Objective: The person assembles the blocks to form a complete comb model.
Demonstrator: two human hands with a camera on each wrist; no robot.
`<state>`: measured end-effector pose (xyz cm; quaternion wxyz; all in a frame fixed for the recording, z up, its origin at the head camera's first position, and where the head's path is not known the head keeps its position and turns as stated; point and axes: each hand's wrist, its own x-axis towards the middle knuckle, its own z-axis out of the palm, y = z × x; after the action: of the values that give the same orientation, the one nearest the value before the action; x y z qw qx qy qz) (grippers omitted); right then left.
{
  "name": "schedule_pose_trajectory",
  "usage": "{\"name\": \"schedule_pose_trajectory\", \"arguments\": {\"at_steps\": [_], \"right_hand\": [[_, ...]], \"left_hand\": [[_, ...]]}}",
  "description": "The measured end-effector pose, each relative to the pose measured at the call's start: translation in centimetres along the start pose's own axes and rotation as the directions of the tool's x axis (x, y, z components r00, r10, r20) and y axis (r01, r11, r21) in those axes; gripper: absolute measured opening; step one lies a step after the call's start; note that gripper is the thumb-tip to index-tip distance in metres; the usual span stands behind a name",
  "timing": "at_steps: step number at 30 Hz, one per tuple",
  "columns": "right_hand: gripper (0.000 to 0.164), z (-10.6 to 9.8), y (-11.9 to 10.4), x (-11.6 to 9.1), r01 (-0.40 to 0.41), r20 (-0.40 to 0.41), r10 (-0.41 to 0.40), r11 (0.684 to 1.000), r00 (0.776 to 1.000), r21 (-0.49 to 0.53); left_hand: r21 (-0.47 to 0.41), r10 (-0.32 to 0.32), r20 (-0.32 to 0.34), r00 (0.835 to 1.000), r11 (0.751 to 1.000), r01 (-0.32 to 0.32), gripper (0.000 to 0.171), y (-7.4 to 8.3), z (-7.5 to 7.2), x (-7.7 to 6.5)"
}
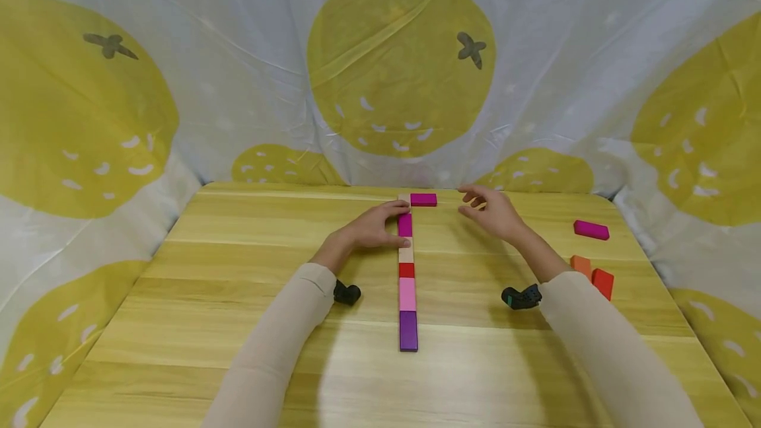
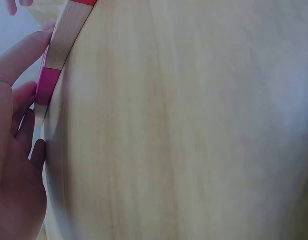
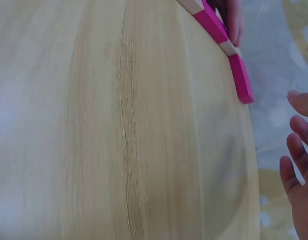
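Note:
A straight row of blocks runs away from me down the middle of the table: purple [image 1: 408, 331], pink [image 1: 407, 294], red [image 1: 407, 270], plain wood [image 1: 405, 255], magenta [image 1: 405, 225] and a plain one at the far end. Another magenta block [image 1: 423, 200] lies crosswise at that end, pointing right. My left hand [image 1: 371, 226] rests along the row's left side, thumb over the plain wood block and fingertips by the far end. To the right of the crosswise block, my right hand [image 1: 495, 215] hovers with loosely bent fingers and nothing in them.
Over at the right lie a loose magenta block [image 1: 591, 230], an orange block [image 1: 580, 265] and a red block [image 1: 603, 284], the last two partly behind the right sleeve. A fruit-patterned cloth [image 1: 267, 84] hangs along the table's [image 1: 238, 249] far edge and sides.

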<state>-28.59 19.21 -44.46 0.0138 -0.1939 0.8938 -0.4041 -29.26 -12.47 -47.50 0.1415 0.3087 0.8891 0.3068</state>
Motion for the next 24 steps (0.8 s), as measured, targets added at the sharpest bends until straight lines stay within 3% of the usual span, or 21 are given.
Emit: {"name": "schedule_pose_trajectory", "arguments": {"at_steps": [8,24], "right_hand": [[0.042,-2.1,0.1,-1.7,0.061,0.003,-0.061,0.998,0.998,-0.023],[0.038,-5.7,0.8,-5.9,0.037,0.034,-0.034,0.994,0.999,-0.103]], "left_hand": [[0.010,-0.009,0.000,1.000,1.000,0.009,0.083,0.1,0.0,0.0],[0.003,-0.021,-0.008,1.000,1.000,0.021,0.084,0.3,0.0,-0.1]]}}
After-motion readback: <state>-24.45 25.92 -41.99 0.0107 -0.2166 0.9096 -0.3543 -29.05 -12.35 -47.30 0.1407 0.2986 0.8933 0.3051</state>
